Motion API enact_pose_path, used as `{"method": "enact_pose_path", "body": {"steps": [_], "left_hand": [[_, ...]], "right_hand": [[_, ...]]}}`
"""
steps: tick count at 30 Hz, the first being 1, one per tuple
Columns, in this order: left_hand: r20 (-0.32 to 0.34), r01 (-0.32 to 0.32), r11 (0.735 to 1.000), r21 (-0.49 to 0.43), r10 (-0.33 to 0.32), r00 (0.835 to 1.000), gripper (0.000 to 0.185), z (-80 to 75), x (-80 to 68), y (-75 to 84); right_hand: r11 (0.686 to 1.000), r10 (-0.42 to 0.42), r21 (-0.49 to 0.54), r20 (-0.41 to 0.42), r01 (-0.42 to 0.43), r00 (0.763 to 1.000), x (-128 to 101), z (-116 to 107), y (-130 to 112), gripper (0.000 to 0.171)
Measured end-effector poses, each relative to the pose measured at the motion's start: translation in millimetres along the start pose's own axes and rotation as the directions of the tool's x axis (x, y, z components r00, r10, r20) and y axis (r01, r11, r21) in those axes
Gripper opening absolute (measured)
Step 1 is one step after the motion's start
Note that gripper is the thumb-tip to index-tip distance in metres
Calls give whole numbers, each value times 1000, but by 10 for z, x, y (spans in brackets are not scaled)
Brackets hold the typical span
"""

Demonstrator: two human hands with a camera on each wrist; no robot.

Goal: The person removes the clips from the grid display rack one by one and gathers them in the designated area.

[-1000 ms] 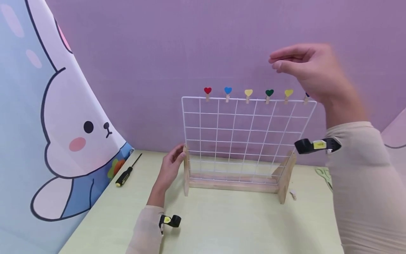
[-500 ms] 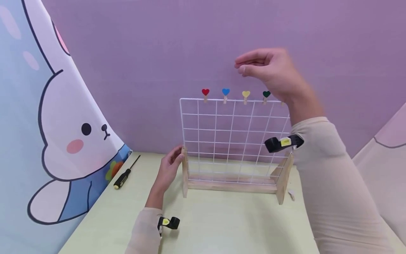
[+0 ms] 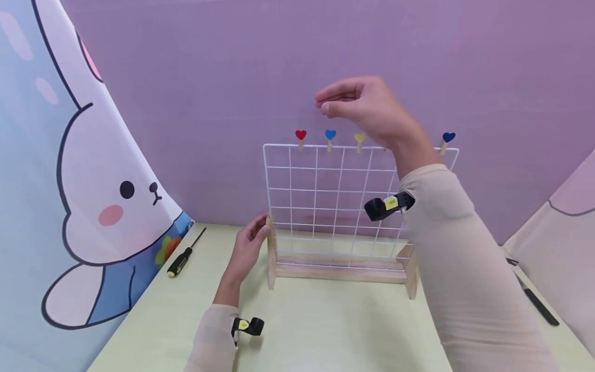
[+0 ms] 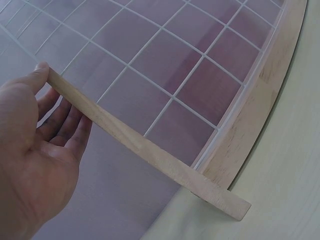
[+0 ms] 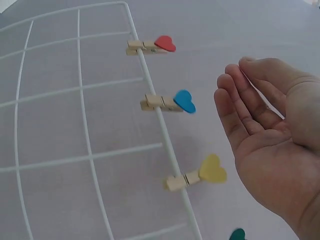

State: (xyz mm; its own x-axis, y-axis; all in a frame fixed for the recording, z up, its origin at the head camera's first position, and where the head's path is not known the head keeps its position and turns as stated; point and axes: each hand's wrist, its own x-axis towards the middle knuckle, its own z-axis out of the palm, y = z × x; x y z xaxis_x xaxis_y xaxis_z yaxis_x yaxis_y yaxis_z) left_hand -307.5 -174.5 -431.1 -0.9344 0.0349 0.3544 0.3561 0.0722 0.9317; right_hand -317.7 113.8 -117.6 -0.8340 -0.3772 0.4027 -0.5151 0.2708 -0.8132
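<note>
clips with coloured hearts sit pegged along the top wire of the grid, which stands upright in its wooden base on the counter, close to the purple wall. in the head view red, blue and yellow hearts show left of the right hand, and a dark blue one beyond the forearm; the right wrist view also catches the edge of a green heart lower along the wire. the right hand hovers above the top wire over the blue and yellow clips, apart from them, its fingers loosely bent and close together, holding nothing. the left hand steadies the grid at the left upright, thumb on the near edge and fingers lightly curled round the far side. the step in hand looks like the reach toward a clip, with no grasp made yet. the next move would call for lowering the right hand onto one clip, pinching its wooden legs between thumb and forefinger so the jaw opens, while the left hand keeps the grid from tipping. farther out, a screwdriver lies by the rabbit curtain, and a dark tool lies at the counter's right edge.
</note>
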Motion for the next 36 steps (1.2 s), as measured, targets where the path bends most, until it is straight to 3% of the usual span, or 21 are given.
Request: {"method": "enact_pose_path", "body": {"steps": [16,36], "left_hand": [[-13,-12,1000,-1,12,1000,44,37,18,-6],[1,-17,1000,-23,17,1000,44,48,19,-16]], "right_hand": [[994,44,-106,88,-34,995,117,221,-3,29],[983,86,-171,119,-65,989,168,340,117,24]]}}
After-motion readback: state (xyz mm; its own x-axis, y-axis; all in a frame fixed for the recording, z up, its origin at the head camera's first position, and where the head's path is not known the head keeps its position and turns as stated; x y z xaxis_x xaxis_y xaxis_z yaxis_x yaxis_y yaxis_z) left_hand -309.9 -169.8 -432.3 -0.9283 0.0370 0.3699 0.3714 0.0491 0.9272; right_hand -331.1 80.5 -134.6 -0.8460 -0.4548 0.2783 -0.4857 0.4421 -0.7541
